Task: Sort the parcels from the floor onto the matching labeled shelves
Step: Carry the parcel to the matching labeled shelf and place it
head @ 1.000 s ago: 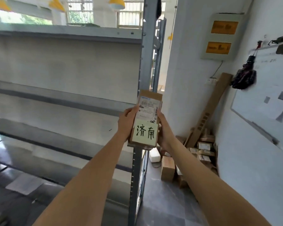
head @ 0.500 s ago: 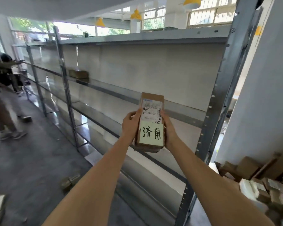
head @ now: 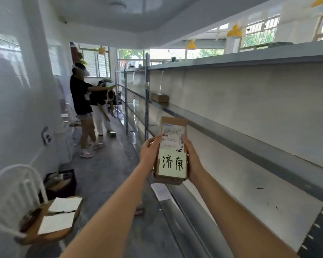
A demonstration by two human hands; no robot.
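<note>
Gripping either side, the left hand (head: 149, 154) and right hand (head: 193, 161) hold the parcel (head: 172, 146) upright, its label kept readable, shelves (head: 250, 144) just right.

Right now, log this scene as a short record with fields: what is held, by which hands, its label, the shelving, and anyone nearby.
held item: cardboard parcel, upright in front of the person
hands: left hand and right hand grip its two sides
label: yellow note reading 济南, below a printed shipping label
shelving: metal shelves run along the right; one brown box sits on a far shelf
shelf labels: none legible
bystanders: two people stand down the aisle
placement: not yet done
</note>
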